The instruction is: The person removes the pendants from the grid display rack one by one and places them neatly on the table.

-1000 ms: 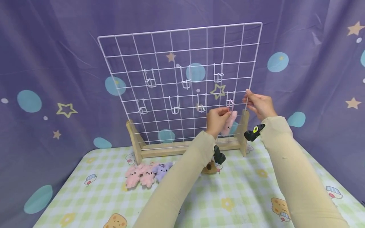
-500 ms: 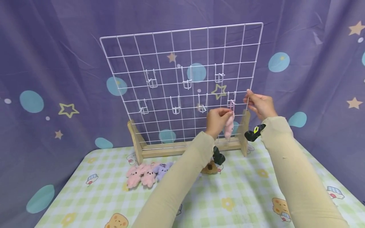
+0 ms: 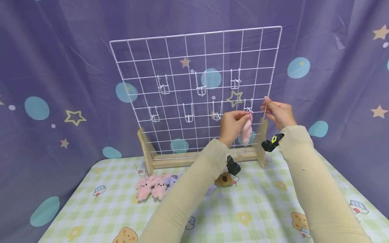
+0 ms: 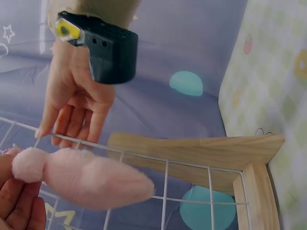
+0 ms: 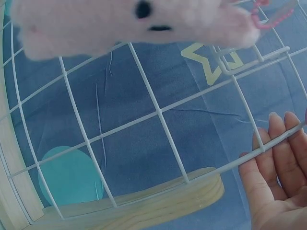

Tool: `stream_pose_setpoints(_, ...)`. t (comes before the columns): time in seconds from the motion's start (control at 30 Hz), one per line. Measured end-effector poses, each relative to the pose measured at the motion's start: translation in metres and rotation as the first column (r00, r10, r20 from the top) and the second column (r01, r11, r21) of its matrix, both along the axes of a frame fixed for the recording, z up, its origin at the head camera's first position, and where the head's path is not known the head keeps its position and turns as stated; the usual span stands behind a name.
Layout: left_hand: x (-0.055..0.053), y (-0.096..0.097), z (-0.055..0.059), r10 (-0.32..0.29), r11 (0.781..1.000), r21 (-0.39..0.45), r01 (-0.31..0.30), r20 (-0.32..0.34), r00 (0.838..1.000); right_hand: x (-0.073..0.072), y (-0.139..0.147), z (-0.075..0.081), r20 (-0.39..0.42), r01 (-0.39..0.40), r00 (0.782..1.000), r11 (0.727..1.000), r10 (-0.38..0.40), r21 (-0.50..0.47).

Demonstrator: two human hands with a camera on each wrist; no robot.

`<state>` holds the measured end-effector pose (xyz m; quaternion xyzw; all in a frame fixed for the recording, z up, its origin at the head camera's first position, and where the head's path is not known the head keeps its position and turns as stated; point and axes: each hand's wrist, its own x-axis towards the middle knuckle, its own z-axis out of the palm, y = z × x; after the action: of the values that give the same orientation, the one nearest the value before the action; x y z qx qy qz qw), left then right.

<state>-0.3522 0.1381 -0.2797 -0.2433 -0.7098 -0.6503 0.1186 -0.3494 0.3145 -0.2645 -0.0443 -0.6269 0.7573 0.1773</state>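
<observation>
In the head view my left hand (image 3: 232, 126) pinches a pink plush keychain (image 3: 247, 132) near its top. Its pink beaded chain (image 5: 273, 21) is at the lower right hook (image 3: 248, 107) of a white wire grid rack (image 3: 194, 34). The left wrist view shows the plush hanging from the left fingertips (image 4: 8, 165), its side facing that camera. Thumb and fingers of my right hand (image 3: 281, 113) grip the rack's right edge wire, just above the wooden foot (image 3: 260, 143).
Several white hooks (image 3: 201, 90) hang in two rows on the grid. On the checked tablecloth (image 3: 243, 199), pink plush toys (image 3: 144, 189), a purple one (image 3: 171, 180) and a brown one (image 3: 224, 180) lie in front of the rack, partly covered by the left forearm. A purple curtain (image 3: 70, 44) hangs behind.
My left hand has lifted the keychain's top slightly toward the hook, and the plush has turned and now hangs more upright. The right hand keeps its grip on the rack's edge.
</observation>
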Motion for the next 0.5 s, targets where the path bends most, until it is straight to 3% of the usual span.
stream_pose_setpoints(0.27,0.006,0.0,0.006,-0.01,1.0,-0.006,0.009,-0.054,0.998,0.0,0.001,-0.001,-0.011,0.001,1.0,1.0,-0.001,-0.003)
stream_pose_setpoints(0.5,0.014,-0.002,0.009,-0.053,0.998,0.028,0.054,-0.042,0.998,-0.001,0.001,-0.002,-0.004,-0.002,1.0,1.0,0.002,0.011)
